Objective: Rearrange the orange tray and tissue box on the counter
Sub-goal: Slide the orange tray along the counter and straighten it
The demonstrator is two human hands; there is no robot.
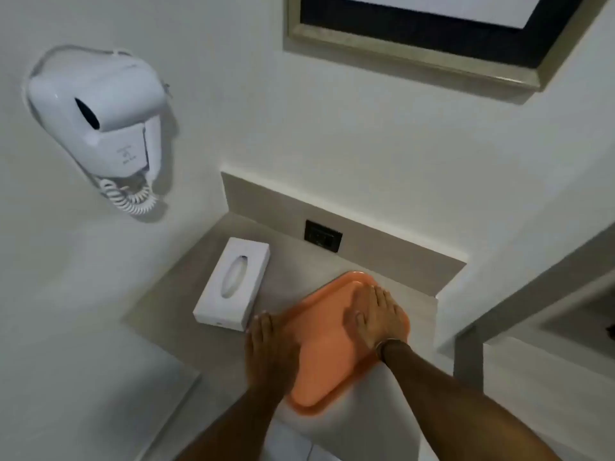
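Midway through the rearranging, by the look of it. Flat orange plastic tray with rounded corners (327,341) lying on the pale grey stone tabletop (296,257), askew to the edges, its near corner jutting past the tabletop's front edge. Still to be squared up and pushed fully back, judging by that overhang. White rectangular cardboard tissue box (231,283) resting flat just left of the tray, oval slot upward, close to the tray's left rim but apparently not touching it; no hand on it, so probably not yet dealt with, though its intended spot cannot be told.

Left hand (270,352) laid over the tray's left rim, fingers (263,327) stretched forward and flat, tips reaching the tabletop between tray and box; no curl under the rim visible, so pressing or sliding rather than lifting. Right hand (372,319) spread palm-down on the tray's far right part, fingers extended, nothing clasped. Thin bracelet (387,344) at the right wrist.

Count: one tray, one tissue box, two hands. Beyond the tray, one black wall socket (322,239) in the low backsplash. Up and left of the tray, one white wall-mounted hair dryer (100,111) with a coiled cord. Above the tray, one framed mirror (432,34), only partly in view.
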